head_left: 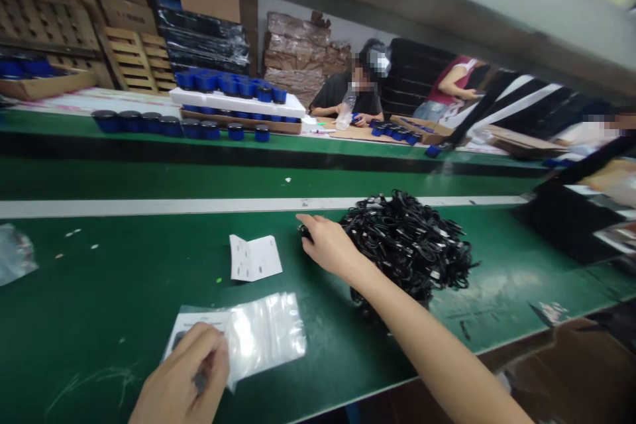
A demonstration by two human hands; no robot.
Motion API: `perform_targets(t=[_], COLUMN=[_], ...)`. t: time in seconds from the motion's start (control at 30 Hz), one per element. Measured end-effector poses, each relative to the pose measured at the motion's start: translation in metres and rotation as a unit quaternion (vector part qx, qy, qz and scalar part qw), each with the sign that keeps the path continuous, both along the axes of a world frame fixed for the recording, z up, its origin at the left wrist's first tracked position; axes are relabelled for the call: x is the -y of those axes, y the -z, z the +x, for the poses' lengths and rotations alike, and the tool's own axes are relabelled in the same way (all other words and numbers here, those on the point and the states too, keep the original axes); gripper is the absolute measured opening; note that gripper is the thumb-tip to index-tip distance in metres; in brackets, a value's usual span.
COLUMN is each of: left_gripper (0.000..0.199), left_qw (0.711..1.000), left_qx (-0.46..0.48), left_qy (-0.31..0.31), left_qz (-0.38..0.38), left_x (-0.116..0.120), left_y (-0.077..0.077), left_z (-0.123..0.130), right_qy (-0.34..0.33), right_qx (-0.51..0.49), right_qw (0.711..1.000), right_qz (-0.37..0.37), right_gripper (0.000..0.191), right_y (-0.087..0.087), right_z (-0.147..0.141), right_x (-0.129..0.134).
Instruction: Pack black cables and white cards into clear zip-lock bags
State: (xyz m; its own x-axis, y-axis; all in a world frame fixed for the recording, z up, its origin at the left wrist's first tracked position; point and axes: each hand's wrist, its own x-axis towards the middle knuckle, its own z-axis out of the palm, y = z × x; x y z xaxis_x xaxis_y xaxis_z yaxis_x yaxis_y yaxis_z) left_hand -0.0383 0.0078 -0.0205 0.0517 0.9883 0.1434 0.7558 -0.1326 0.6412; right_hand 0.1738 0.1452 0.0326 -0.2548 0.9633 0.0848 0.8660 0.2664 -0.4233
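Note:
My left hand (186, 374) is closed, its fingers curled over the near end of several clear plastic bags (271, 331). A small dark patch shows between its fingers, but I cannot make out what it is. A printed sheet (191, 321) lies under or inside the bags beside this hand. My right hand (325, 242) is at the left edge of a heap of black cables (407, 245). A bit of black cable (302, 230) shows at its closed fingertips. Left of that hand, a folded white leaflet (256, 258) lies on the green table.
Beyond a white strip (149, 207), blue jars with black lids (201, 129) line a far ledge. A white foam tray (238, 101) holds more blue pieces. Another plastic bag (14, 255) lies far left. Two people (342, 96) work opposite, and a shelf beam (397, 6) hangs overhead.

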Motion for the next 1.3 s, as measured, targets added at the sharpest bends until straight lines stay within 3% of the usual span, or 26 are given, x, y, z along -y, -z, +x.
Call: perform_targets(t=[0.1, 0.17, 0.23, 0.33, 0.4, 0.57, 0.73, 0.83, 0.93, 1.0, 1.1, 1.17, 1.3], left_gripper=[0.030, 0.029, 0.029, 0.027, 0.026, 0.022, 0.013, 0.014, 0.014, 0.015, 0.013, 0.012, 0.014], left_qw=[0.999, 0.998, 0.998, 0.996, 0.994, 0.997, 0.994, 0.990, 0.987, 0.986, 0.986, 0.986, 0.986], left_qx=[-0.004, 0.008, 0.032, 0.080, 0.094, 0.025, -0.009, -0.005, -0.024, -0.031, -0.024, -0.020, -0.017], left_qy=[0.024, 0.016, 0.004, -0.014, -0.032, -0.069, -0.062, -0.069, -0.061, -0.060, -0.069, -0.072, -0.052], left_qz=[-0.040, -0.053, -0.055, -0.043, -0.034, 0.034, 0.092, 0.120, 0.144, 0.152, 0.152, 0.149, 0.160], left_x=[-0.002, -0.002, -0.001, 0.003, 0.005, 0.013, 0.018, 0.022, 0.024, 0.025, 0.026, 0.026, 0.029], left_y=[-0.006, -0.009, -0.010, -0.009, -0.007, -0.001, 0.001, 0.001, 0.001, 0.000, -0.002, -0.003, -0.002], left_z=[-0.002, -0.002, 0.000, 0.004, 0.004, -0.002, 0.003, 0.012, 0.017, 0.016, 0.014, 0.013, 0.018], right_qy=[-0.075, -0.077, -0.031, 0.037, 0.047, -0.026, -0.105, -0.033, 0.052, 0.038, -0.070, -0.124, -0.080], right_qx=[-0.119, -0.331, -0.412, -0.396, -0.360, -0.279, -0.273, -0.355, -0.423, -0.461, -0.492, -0.475, -0.439], right_qw=[0.988, 0.922, 0.885, 0.908, 0.929, 0.958, 0.946, 0.930, 0.904, 0.881, 0.857, 0.858, 0.885], right_qz=[-0.058, -0.184, -0.213, -0.135, -0.069, 0.068, 0.139, 0.094, -0.039, -0.101, -0.138, -0.155, -0.133], right_gripper=[0.029, 0.017, 0.014, 0.012, 0.011, 0.010, 0.007, 0.004, 0.005, 0.013, 0.036, 0.043, 0.031], right_y=[-0.006, -0.003, 0.008, 0.029, 0.041, 0.051, 0.052, 0.058, 0.063, 0.061, 0.050, 0.043, 0.044], right_z=[-0.005, -0.010, -0.018, -0.033, -0.039, -0.041, -0.046, -0.056, -0.064, -0.065, -0.056, -0.049, -0.045], right_x=[0.042, 0.072, 0.095, 0.116, 0.122, 0.127, 0.130, 0.132, 0.135, 0.138, 0.140, 0.139, 0.136])
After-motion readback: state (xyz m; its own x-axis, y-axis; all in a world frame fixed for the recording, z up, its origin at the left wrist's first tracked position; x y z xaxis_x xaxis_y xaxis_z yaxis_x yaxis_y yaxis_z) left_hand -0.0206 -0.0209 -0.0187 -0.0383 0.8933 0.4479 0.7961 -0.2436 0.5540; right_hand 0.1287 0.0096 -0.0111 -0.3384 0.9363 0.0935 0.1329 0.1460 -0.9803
